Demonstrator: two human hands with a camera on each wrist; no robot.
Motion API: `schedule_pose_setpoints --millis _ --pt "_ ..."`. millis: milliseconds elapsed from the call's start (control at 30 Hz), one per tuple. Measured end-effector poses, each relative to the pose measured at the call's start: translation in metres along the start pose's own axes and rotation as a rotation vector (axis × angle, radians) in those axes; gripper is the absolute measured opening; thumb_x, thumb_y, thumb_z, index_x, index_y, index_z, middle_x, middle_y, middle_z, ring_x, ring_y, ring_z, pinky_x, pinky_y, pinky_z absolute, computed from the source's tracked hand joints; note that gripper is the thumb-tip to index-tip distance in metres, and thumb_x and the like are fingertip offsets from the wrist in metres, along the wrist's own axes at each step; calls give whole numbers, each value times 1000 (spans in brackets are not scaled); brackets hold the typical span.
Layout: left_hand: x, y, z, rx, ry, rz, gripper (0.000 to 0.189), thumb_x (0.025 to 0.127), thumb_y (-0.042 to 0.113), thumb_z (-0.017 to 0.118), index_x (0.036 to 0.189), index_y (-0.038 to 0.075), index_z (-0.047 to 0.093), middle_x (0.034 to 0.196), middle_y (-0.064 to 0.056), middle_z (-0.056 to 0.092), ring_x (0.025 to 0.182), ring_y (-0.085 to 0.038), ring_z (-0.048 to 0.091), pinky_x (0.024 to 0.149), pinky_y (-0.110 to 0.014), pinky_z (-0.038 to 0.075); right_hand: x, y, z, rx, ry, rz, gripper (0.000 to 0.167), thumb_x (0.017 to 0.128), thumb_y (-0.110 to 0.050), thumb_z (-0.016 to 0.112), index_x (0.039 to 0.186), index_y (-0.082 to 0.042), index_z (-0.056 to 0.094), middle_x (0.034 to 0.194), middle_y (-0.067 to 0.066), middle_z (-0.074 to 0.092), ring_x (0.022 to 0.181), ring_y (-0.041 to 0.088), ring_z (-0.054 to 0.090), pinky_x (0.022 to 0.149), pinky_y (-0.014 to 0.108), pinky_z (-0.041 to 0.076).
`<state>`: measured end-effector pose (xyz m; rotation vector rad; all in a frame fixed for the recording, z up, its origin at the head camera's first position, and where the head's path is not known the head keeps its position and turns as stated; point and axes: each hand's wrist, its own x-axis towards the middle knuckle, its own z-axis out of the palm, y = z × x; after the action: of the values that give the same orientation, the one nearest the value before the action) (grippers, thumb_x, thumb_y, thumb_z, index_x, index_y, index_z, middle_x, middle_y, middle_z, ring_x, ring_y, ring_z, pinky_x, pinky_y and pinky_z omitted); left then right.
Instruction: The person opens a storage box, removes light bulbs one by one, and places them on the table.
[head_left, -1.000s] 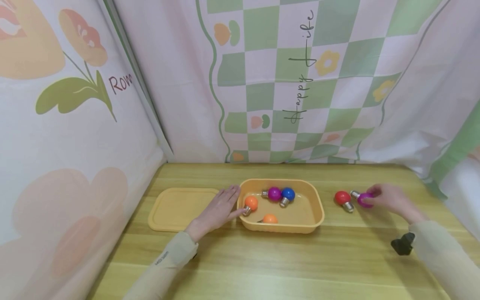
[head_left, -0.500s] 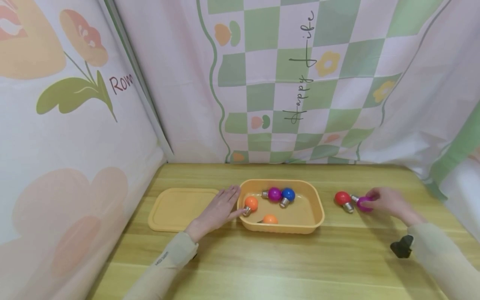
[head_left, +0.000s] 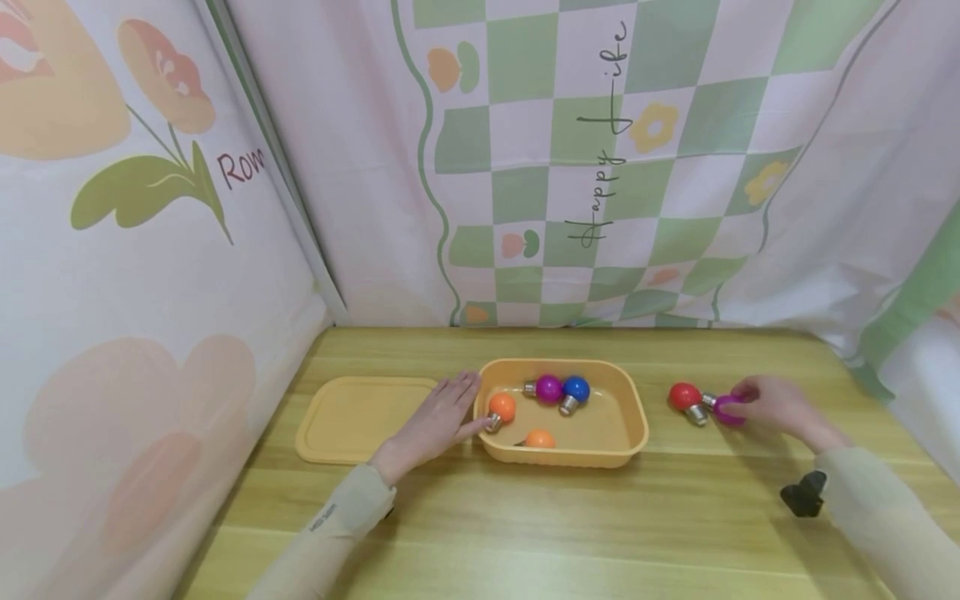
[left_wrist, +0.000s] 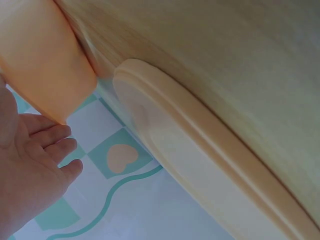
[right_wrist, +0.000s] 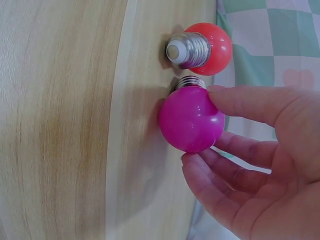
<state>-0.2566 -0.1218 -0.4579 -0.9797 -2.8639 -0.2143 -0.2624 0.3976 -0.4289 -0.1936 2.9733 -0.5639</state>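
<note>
On the right of the table my right hand (head_left: 776, 407) holds a purple light bulb (right_wrist: 191, 120) between thumb and fingers. The bulb's metal screw base points at a red light bulb (head_left: 685, 397) lying just to its left. My left hand (head_left: 438, 417) rests with straight fingers against the left rim of a yellow plastic box (head_left: 607, 457). Inside that box lie a second purple bulb (head_left: 550, 388), a blue bulb (head_left: 576, 388) and two orange bulbs, one near the left wall (head_left: 502, 407) and one partly hidden by the front wall (head_left: 540, 438).
A flat yellow lid (head_left: 352, 417) lies left of the box, partly under the left forearm in the head view. Behind the wooden table (head_left: 555, 533) hangs a checked curtain (head_left: 585, 167), and a flowered cloth (head_left: 150, 292) covers the left side.
My right hand has lowered slightly with the purple bulb, whose base now lies closer to the red bulb's base. The left hand and the box have not moved.
</note>
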Motion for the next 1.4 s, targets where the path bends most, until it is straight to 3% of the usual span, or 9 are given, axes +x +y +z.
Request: schedule_pose_setpoints --millis 767,1400 --pt "0 1 -1 -10 2 0 76 103 52 42 153 -4 27 160 -22 32 150 -35 30 124 -53 27 -2 3 -4 -6 4 13 54 87 -32 73 109 16 62 101 33 68 87 42 65 73 53 55" --pt "1 2 -3 -20 -14 -4 77 103 53 41 153 -4 27 160 -21 30 151 -36 29 124 -53 26 -2 -24 -18 9 18 -43 54 91 -30 68 115 17 59 111 38 64 97 50 64 82 59 55"
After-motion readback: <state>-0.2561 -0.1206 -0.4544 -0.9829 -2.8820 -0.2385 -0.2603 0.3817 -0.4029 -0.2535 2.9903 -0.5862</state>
